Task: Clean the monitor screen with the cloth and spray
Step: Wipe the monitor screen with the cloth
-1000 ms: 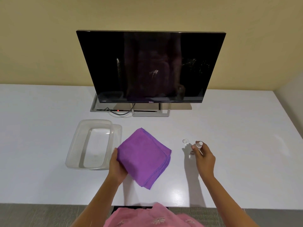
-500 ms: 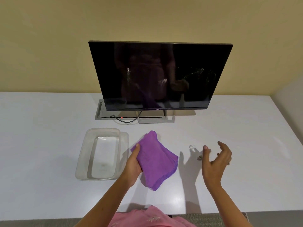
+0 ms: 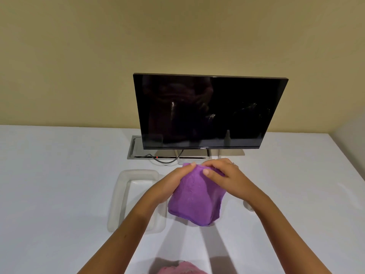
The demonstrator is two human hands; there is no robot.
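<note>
Purple cloth now lifted off the table, gripped at its top edge by both the left hand and right hand; right hand was empty 0.5 s ago. Smudged monitor untouched, wiping probably next.

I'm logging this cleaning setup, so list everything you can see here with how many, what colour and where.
monitor: one, black Dell, screen off with smudges, upright at the back of the table
cable: one, black, from under the monitor into the cable box
cable box: one, grey metal, recessed in the table behind the monitor's left side
table: one, white, fills the lower view
plastic tub: one, clear, on the table left of the cloth
cloth: one, purple microfibre, held up above the table
small object: one, pale, on the table beside the right forearm, too hidden to identify
pink garment: one, bottom edge
left hand: grips the cloth's top left
right hand: grips the cloth's top right
</note>
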